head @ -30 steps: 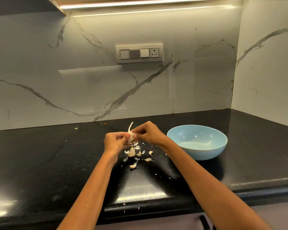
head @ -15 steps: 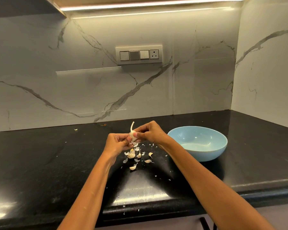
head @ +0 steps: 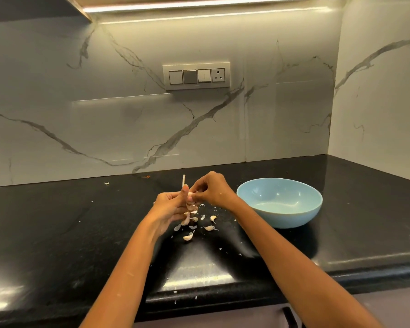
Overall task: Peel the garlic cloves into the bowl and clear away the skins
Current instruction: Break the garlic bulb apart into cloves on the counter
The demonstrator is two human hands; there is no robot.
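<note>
My left hand [head: 169, 205] grips a garlic head [head: 190, 196] above the black counter, its pale stem sticking up past my thumb. My right hand [head: 211, 190] pinches the garlic from the right side, fingertips against my left thumb. Most of the garlic is hidden between my fingers. Below my hands several loose cloves [head: 188, 237] and skin flakes [head: 202, 217] lie scattered on the counter. A light blue bowl [head: 315, 210] stands to the right of my right hand and looks empty.
The black stone counter [head: 57, 233] runs to a marble backsplash, with a side wall at the right. A switch and socket panel [head: 196, 76] sits on the backsplash. Tiny skin bits lie near the front edge [head: 175, 301] and at the back left [head: 106, 183].
My left hand has turned, its thumb now raised along the garlic stem. My right hand stays pinching at the same spot. The cloves on the counter have not moved.
</note>
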